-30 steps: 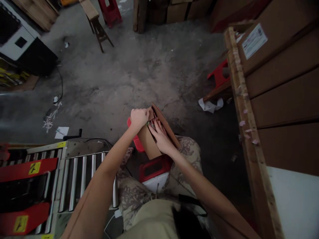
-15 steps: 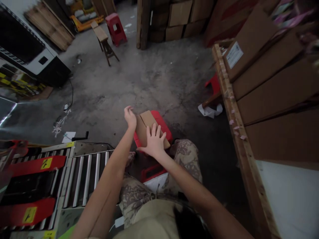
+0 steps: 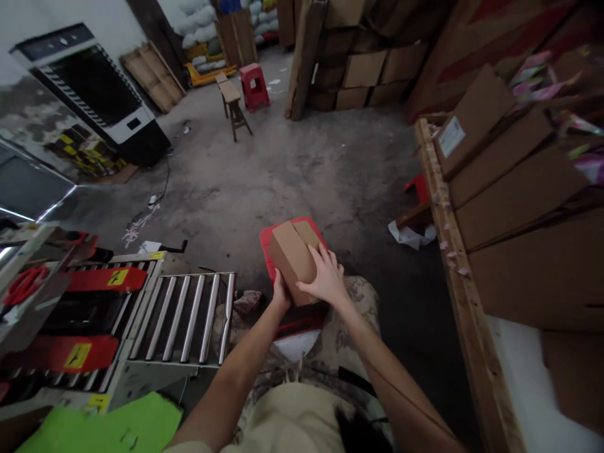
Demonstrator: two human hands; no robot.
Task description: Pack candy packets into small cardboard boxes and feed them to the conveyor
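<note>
The small carton (image 3: 283, 242) is showing plain matte brown, and the plastic stool (image 3: 267, 242) beneath it is glowing bright red. The trousers (image 3: 363, 299) are displaying grey-brown blotches over beige; the shirt (image 3: 283, 418) is reading pale khaki. The conveyor rollers (image 3: 186, 318) are gleaming silver, while red bars (image 3: 101, 348) beside them are carrying yellow labels (image 3: 78, 356) with black symbols. A sheet (image 3: 113, 425) is blazing lime green. The air cooler (image 3: 92, 88) is pairing white with black, and the floor (image 3: 302, 163) is looking mottled grey.

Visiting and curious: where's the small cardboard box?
In the head view, the box is just below centre, held between left hand and right hand, over red plastic.
</note>
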